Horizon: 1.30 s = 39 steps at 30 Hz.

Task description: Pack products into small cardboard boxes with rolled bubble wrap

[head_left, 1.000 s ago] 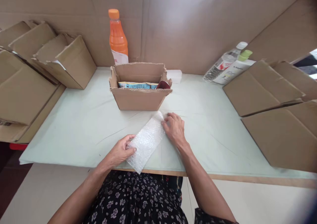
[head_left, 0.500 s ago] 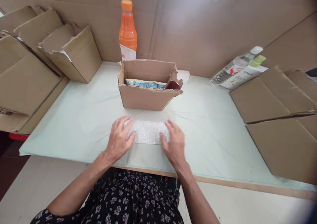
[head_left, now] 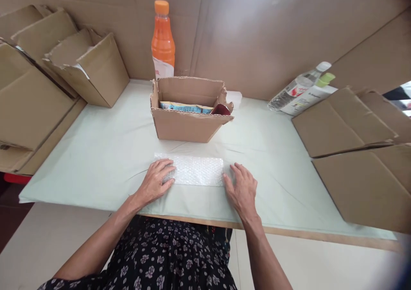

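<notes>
A folded strip of bubble wrap (head_left: 195,171) lies flat on the pale green table cover near the front edge. Over its left end rests my left hand (head_left: 156,179), fingers apart and stretched across the plastic. My right hand (head_left: 242,186) is just off the right end, open, with its thumb at or beside the wrap's edge; I cannot tell whether it touches. Behind the wrap stands an open cardboard box (head_left: 183,126). Inside it show a blue and yellow packet (head_left: 186,107) and a dark red item (head_left: 221,109).
An orange drink bottle (head_left: 163,42) stands behind the box. Several cardboard boxes (head_left: 105,69) line the left side, and others (head_left: 343,119) fill the right. A clear bottle (head_left: 297,89) and a white bottle with a green cap (head_left: 308,99) lean there. A cardboard wall (head_left: 244,37) closes the back.
My right hand has moved off the bubble wrap to the right, uncovering its right end. My left hand stays on the left end.
</notes>
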Tool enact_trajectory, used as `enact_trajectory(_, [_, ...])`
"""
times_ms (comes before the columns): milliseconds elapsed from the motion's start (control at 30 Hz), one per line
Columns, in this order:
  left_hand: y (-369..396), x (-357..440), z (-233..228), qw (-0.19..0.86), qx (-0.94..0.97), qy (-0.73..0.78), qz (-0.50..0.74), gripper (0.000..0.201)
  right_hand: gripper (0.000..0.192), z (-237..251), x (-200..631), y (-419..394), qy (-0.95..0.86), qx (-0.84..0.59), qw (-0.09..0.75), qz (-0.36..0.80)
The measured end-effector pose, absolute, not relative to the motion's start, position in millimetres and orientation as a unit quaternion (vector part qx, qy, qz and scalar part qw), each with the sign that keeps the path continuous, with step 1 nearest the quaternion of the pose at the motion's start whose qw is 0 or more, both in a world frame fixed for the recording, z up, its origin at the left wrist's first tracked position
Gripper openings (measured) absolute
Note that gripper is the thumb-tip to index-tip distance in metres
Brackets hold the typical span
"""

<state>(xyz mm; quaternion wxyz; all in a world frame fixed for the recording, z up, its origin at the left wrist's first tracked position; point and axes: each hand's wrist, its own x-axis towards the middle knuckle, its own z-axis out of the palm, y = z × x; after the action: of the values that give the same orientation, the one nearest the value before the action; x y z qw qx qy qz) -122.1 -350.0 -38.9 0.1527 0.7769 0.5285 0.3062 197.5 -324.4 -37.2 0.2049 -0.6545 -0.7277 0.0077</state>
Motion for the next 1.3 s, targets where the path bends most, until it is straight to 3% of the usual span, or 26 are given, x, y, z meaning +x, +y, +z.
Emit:
enact_trajectory(133, [-366.9,-117.2,-28.2,0.115,0.747,0.553,0.351,0.027,0.032,-39.7,174.1,-313.8,-0.731,-0.640,0.231,0.048])
enact_trajectory(267, [-378.0,-110.4,-23.9,0.122,0.745,0.560,0.340,0.028,0.029,-35.9,176.8,-321.8,-0.678,-0.654,0.312,0.121])
enact_trajectory(433, [-363.5,-103.6,-26.8,0.136,0.773,0.555,0.276,0.029,0.053,-17.2,192.0,-359.4,-0.561,-0.686,0.384,0.258])
enact_trajectory(600, [-336.3,-102.5,-20.8,0.144,0.795,0.535,0.247,0.032,0.080,-7.5,175.7,-420.1,-0.514,-0.671,0.358,0.396])
enact_trajectory(733, [-341.0,-97.9,-10.8,0.174,0.787,0.512,0.297,0.032,0.073,-2.6,156.4,-450.1,-0.495,-0.595,0.348,0.530])
enact_trajectory(833, [-369.8,-94.1,3.3,0.273,0.752,0.478,0.362,0.030,0.067,5.1,140.9,-448.7,-0.451,-0.554,0.353,0.603])
enact_trajectory(933, [-402.1,-91.4,18.7,0.406,0.718,0.440,0.356,0.060,0.066,12.5,126.0,-434.2,-0.434,-0.526,0.375,0.629])
enact_trajectory(1000, [-413.9,-88.0,23.0,0.433,0.689,0.468,0.345,0.076,0.067,14.9,118.9,-422.8,-0.468,-0.493,0.381,0.627])
enact_trajectory(1133, [-404.9,-80.1,16.9,0.419,0.585,0.607,0.337,0.055,0.063,13.5,114.8,-407.8,-0.521,-0.456,0.361,0.624])
enact_trajectory(1300, [-376.6,-83.6,13.7,0.462,0.541,0.614,0.342,0.076,0.053,4.5,118.0,-408.3,-0.573,-0.510,0.356,0.534])
